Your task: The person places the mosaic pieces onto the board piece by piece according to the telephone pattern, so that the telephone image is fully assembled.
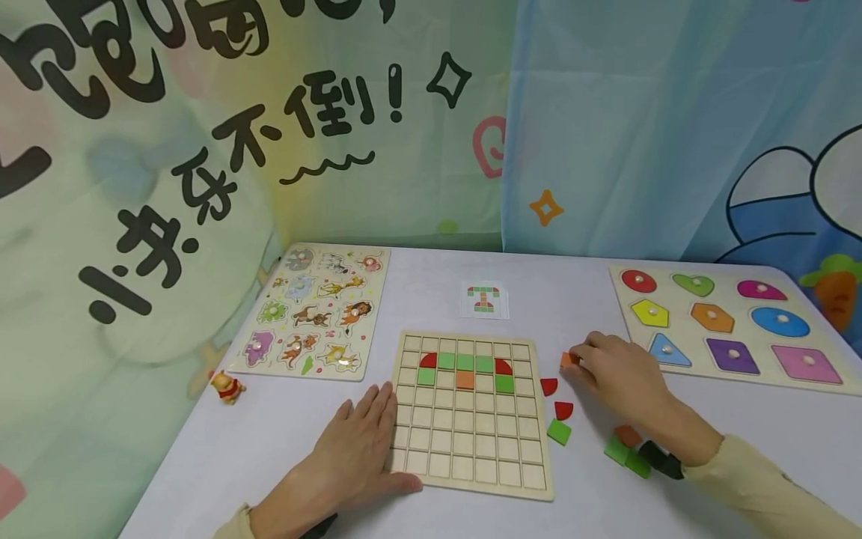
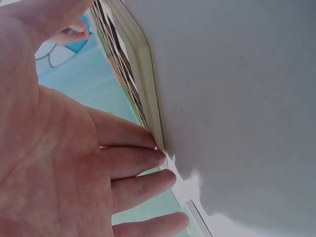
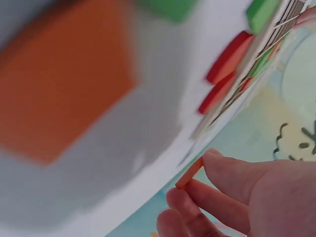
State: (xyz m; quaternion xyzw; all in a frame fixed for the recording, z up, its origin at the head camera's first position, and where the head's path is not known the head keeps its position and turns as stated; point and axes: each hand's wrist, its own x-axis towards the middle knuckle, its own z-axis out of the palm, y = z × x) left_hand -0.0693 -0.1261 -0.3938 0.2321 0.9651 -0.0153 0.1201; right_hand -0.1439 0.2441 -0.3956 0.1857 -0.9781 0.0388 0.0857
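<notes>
A wooden grid board (image 1: 474, 491) lies in the middle of the table. In its upper rows sit several green squares, an orange square (image 1: 465, 380) and two red quarter-circles. My left hand (image 1: 350, 453) rests along the board's left side, fingers straight, thumb near the lower left corner; in the left wrist view the fingertips (image 2: 157, 158) touch the board's edge. Right of the board, my right hand (image 1: 622, 382) pinches an orange square block (image 3: 190, 173) between thumb and fingers. Two red quarter-circles (image 1: 563, 410) and a green square (image 1: 559, 432) lie between this hand and the board.
Several green blocks (image 1: 616, 451) and an orange one lie under the right forearm. A pattern card (image 1: 501, 311) is behind the board. An animal puzzle (image 1: 316, 329) stands left, a shape puzzle (image 1: 680, 307) right, and a small bear figurine (image 1: 227, 388) far left.
</notes>
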